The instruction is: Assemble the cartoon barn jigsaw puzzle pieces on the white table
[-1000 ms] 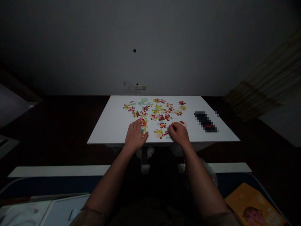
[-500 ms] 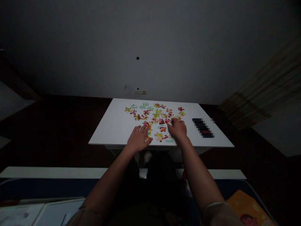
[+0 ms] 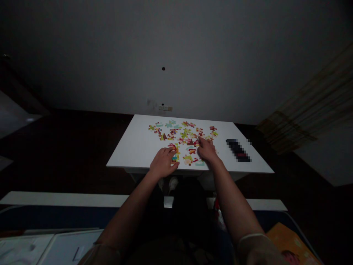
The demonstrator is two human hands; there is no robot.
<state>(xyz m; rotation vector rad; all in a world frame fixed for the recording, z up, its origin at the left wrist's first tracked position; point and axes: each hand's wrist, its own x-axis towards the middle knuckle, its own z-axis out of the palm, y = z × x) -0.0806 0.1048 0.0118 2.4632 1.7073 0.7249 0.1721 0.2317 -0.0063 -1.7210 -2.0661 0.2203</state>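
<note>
Many colourful jigsaw pieces (image 3: 183, 133) lie scattered on a white table (image 3: 132, 147). My left hand (image 3: 163, 162) rests flat near the front edge, fingers stretched out over a small joined cluster of pieces (image 3: 174, 150). My right hand (image 3: 206, 150) reaches into the spread, its fingers curled down onto a piece near the middle; what they pinch is hidden. Between the hands lie a few loose pieces (image 3: 190, 159).
A dark blurred-out object (image 3: 238, 150) lies on the table's right part. A wall socket (image 3: 165, 108) sits on the wall behind. Near me are a white ledge (image 3: 68, 199), papers (image 3: 41, 250) at lower left and an orange book (image 3: 292, 244) at lower right.
My right hand has moved forward from the front pieces into the middle of the spread. My left hand shifted slightly right and stayed flat on the cluster.
</note>
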